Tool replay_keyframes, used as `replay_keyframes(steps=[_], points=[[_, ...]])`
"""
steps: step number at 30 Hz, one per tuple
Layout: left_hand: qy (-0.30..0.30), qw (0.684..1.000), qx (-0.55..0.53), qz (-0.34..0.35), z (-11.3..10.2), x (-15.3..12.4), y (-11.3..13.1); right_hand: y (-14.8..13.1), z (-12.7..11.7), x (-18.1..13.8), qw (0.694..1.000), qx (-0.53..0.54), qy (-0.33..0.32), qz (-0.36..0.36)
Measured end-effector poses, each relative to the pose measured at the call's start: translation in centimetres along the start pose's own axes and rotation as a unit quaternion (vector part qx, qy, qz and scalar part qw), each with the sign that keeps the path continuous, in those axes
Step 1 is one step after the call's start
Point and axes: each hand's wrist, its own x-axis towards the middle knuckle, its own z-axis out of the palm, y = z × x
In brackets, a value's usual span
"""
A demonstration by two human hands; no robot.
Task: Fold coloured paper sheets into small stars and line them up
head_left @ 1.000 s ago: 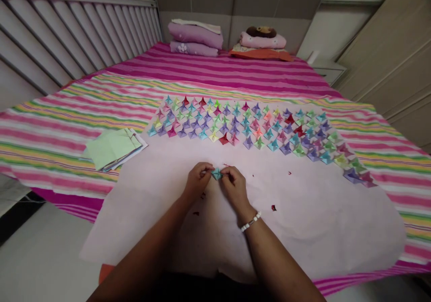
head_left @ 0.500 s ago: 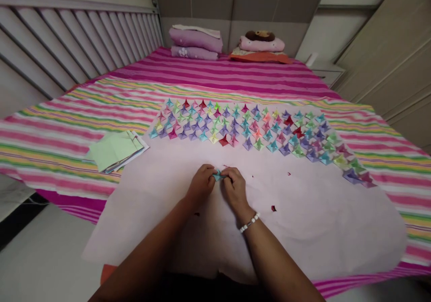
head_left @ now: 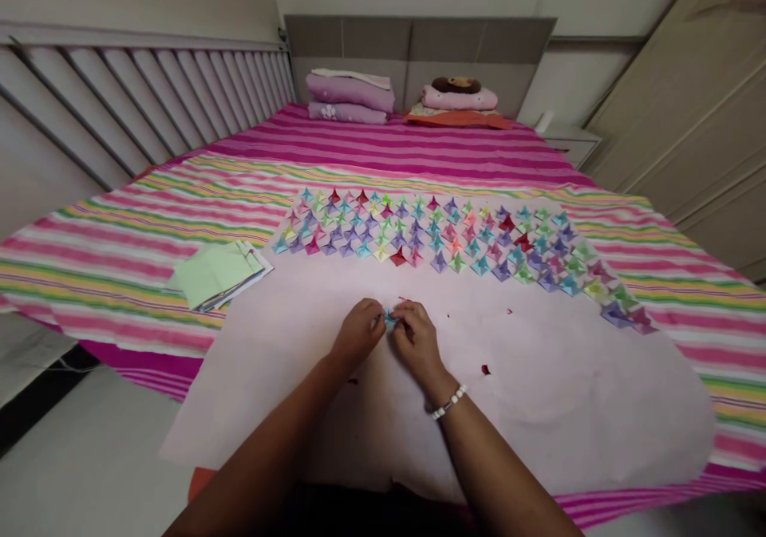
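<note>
My left hand (head_left: 357, 333) and my right hand (head_left: 415, 337) meet over a pale pink sheet (head_left: 568, 393) spread on the bed. Both pinch a small folded blue paper piece (head_left: 391, 318) between their fingertips; most of it is hidden by the fingers. A white bead bracelet (head_left: 448, 401) circles my right wrist. Beyond the hands, several rows of small folded paper shapes (head_left: 443, 238) in many colours lie on the sheet.
A stack of flat paper squares (head_left: 219, 274), pale green on top, lies to the left on the striped bedspread (head_left: 108, 242). Tiny red paper scraps (head_left: 486, 369) dot the sheet. Folded bedding and pillows (head_left: 350, 94) rest at the headboard. A slatted rail runs along the left.
The hands have closed tighter around the blue piece, hiding more of it. The camera has tipped upward a little, so everything sits lower in the picture.
</note>
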Motion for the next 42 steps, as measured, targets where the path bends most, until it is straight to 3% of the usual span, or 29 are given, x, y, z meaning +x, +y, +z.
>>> replay_keyframes(steps=[10, 18, 22, 25, 30, 34, 37, 42], points=[[-0.055, 0.998, -0.014, 0.021, -1.9, -0.5, 1.1, -2.4, -1.8, -0.4, 0.979, -0.162, -0.122, -0.037], [-0.083, 0.994, -0.024, 0.060, -2.0, -0.7, 2.1, -3.8, -3.5, -0.6, 0.917, -0.332, -0.204, -0.090], [-0.081, 0.993, -0.021, 0.081, -1.9, -0.6, 1.9, -4.5, -4.3, -0.7, 0.896, -0.359, -0.239, -0.107], [-0.079, 0.993, -0.019, 0.086, -1.6, -0.4, 1.8, -4.7, -4.8, -0.9, 0.904, -0.341, -0.238, -0.098], [-0.020, 0.998, -0.032, 0.054, -2.1, 0.1, 2.6, -4.1, -7.3, -1.0, 0.944, -0.270, -0.181, -0.048], [-0.030, 0.999, -0.039, -0.015, -3.7, -1.0, 1.5, -1.8, -12.1, -0.5, 0.963, -0.258, -0.047, 0.052], [-0.058, 0.996, -0.031, -0.057, -4.6, -2.6, -1.4, 0.7, -17.0, -0.1, 0.941, -0.308, 0.057, 0.130], [-0.094, 0.988, -0.072, -0.096, -4.9, -4.4, -5.7, 4.3, -23.7, 0.0, 0.890, -0.375, 0.151, 0.208]])
